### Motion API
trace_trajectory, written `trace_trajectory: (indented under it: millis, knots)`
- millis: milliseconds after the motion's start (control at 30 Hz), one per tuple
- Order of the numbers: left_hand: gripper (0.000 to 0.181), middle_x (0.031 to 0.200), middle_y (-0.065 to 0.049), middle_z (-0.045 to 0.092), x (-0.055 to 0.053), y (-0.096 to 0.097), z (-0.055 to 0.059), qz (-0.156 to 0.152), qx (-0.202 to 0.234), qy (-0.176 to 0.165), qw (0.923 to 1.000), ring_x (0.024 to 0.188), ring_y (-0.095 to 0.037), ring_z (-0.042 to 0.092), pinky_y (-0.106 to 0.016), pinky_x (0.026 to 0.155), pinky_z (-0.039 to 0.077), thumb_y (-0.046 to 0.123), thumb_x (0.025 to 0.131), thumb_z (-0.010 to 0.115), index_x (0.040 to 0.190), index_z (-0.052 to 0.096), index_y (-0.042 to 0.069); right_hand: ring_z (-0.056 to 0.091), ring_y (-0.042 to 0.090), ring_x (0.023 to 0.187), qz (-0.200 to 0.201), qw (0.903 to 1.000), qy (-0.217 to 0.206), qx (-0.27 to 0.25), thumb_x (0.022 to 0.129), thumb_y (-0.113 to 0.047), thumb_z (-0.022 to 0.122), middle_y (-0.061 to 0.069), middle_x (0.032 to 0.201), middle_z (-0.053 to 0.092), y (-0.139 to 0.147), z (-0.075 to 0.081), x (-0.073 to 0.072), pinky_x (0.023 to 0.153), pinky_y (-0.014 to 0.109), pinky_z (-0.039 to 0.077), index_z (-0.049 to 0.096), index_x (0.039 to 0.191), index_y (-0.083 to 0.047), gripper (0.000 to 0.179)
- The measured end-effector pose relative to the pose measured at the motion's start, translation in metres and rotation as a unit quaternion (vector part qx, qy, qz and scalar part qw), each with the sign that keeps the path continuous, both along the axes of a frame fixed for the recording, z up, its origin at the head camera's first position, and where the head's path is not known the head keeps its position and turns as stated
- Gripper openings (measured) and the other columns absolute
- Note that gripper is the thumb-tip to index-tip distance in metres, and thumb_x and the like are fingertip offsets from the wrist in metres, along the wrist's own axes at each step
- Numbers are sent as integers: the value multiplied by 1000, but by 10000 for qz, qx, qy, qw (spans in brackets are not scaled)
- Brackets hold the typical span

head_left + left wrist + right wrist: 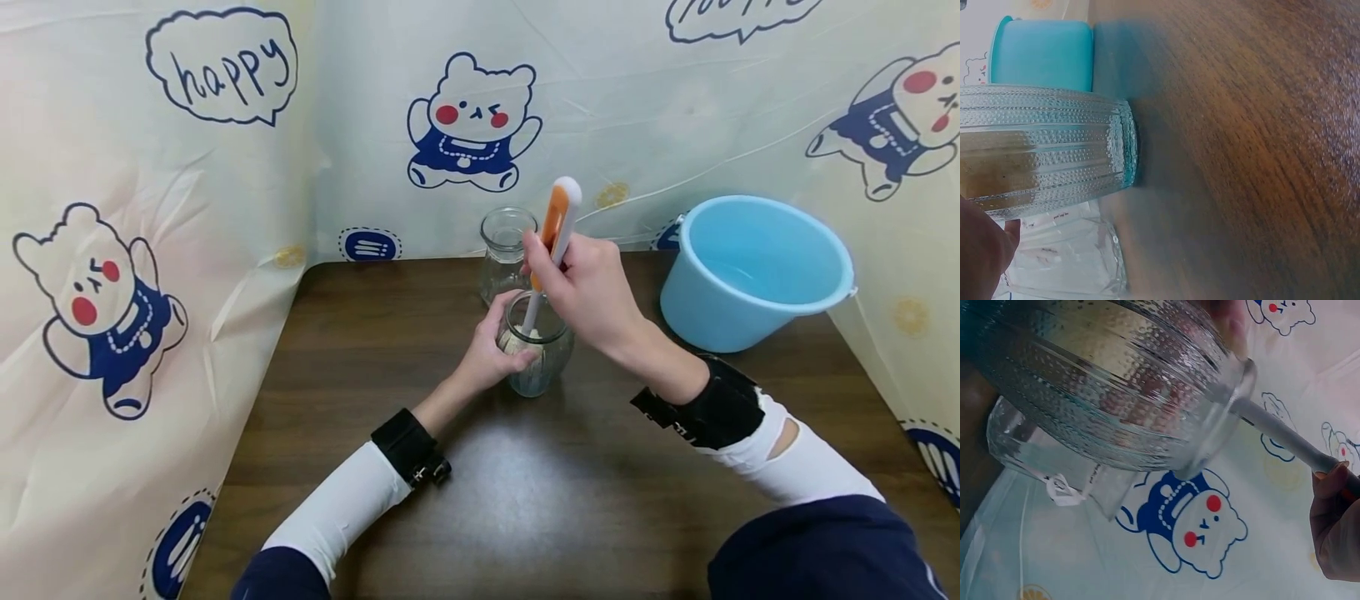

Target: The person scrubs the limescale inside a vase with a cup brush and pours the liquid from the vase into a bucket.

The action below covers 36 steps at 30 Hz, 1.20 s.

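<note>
My left hand (486, 350) is curled round the side of a ribbed, textured clear glass jar (551, 362), thumb near its front. My right hand (600, 292) grips the orange and white handle of a bottle brush (564, 218), whose grey shaft (1285, 437) goes down through the jar's mouth. Inside the glass sits the brush's cream-coloured head, blurred by the pattern; in the left wrist view it fills the upper part of the jar (1072, 150). Right behind stands a second clear glass jar (506, 233), partly hidden by the hands.
A light blue bucket (750, 325) stands at the back right of the dark wooden table (390, 333). Printed cloth (360, 150) with bears hangs behind the table and along both sides. In the right wrist view a white tag (1066, 494) hangs by the rear jar.
</note>
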<state>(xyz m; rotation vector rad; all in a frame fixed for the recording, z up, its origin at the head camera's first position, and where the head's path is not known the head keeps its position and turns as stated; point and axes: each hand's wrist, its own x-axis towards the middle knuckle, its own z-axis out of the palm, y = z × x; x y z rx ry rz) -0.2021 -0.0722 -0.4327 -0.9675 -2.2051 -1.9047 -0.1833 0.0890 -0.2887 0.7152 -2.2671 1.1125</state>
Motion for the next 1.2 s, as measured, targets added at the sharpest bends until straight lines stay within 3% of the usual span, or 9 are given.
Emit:
trace_trajectory:
  millis: [167,267,433,600,833,967,1067,1200]
  knots:
    - [80,128,-27,53,-1,2,-1,47,70,-15,10000,110,-22,51,-32,94,45,16,69,71,138,38,-8,58,10,57,-126,9988,423,-208,96,-19,58,9,70,70,1,9,3,53,30,53,70,85,-1,25]
    - [80,128,-26,53,-1,2,-1,58,48,-31,10000,110,-21,52,-30,93,45,14,68,71,138,38,-7,59,12,60,-127,9984,501,-243,96,-18,59,11,72,70,0,8,3,56,30,54,69,86,2,24]
    - [81,128,-27,53,0,2,-1,22,31,-27,10000,109,-21,52,-31,93,45,21,71,72,138,37,-8,58,13,58,-225,9971,678,-273,95,-17,60,11,71,70,2,3,-1,53,28,51,69,85,3,24]
    - [83,127,-26,54,-1,3,0,96,104,49,9999,111,-22,52,-31,95,43,32,72,73,136,40,-8,62,18,61,-435,9893,1344,-366,93,-12,62,13,71,70,7,7,-8,54,34,53,68,84,5,20]
    - [82,129,-28,53,0,4,0,32,179,148,9997,115,-33,51,-41,100,42,31,73,74,135,40,-10,54,21,52,-640,9842,1649,118,90,-10,64,13,61,59,14,-3,-10,47,34,48,62,74,5,22]
    - [87,128,-29,54,0,3,1,106,169,184,9996,113,-32,52,-43,98,43,42,74,74,135,40,-10,54,21,52,-601,9798,1871,376,92,-13,62,13,60,58,16,0,-10,46,34,49,62,73,3,25]
    - [92,127,-32,53,-1,2,1,79,204,192,9996,112,-40,51,-53,97,43,51,75,72,135,39,-10,53,21,52,-451,9841,1587,654,93,-15,61,12,60,56,16,-8,-10,47,34,49,62,73,2,26]
    - [97,127,-38,49,-1,3,0,-52,221,103,9997,111,-51,48,-65,94,40,56,76,71,136,37,-11,51,20,53,-209,9932,711,902,94,-15,61,10,60,55,16,-31,-10,48,31,48,64,79,3,23]
